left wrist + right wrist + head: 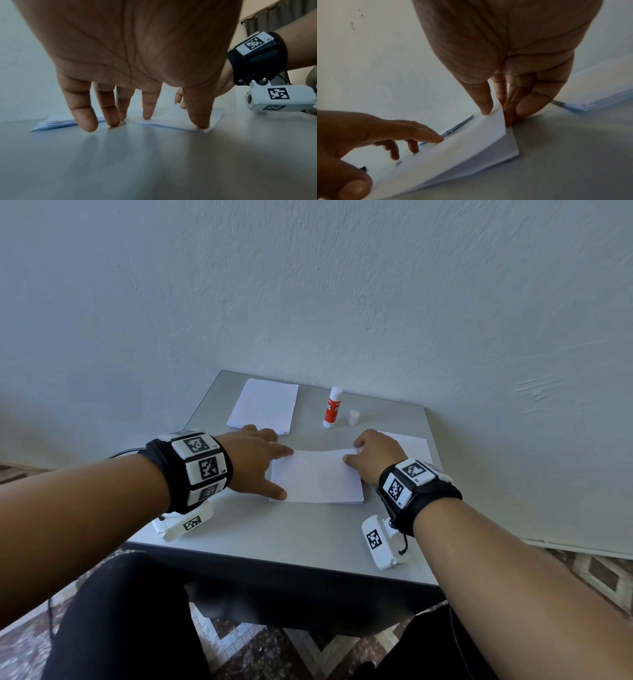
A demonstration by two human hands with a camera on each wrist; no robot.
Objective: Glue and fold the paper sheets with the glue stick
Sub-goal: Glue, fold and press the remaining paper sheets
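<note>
A folded white paper sheet (317,479) lies mid-table, its upper flap bowed up along the far edge. My left hand (279,472) is spread flat, with index finger and thumb pressing the sheet's left edge; the left wrist view shows the fingers (199,119) straight on the paper (175,121). My right hand (352,452) pinches the flap's right edge between thumb and fingers. In the right wrist view the right hand (495,108) holds the raised flap (453,148). The red-and-white glue stick (333,407) stands upright behind, with its white cap (353,417) beside it.
A stack of white sheets (263,405) lies at the back left of the grey table (274,529). More sheets (412,445) lie at the right under my right wrist. A wall borders the table at the back and right. My legs are below the front edge.
</note>
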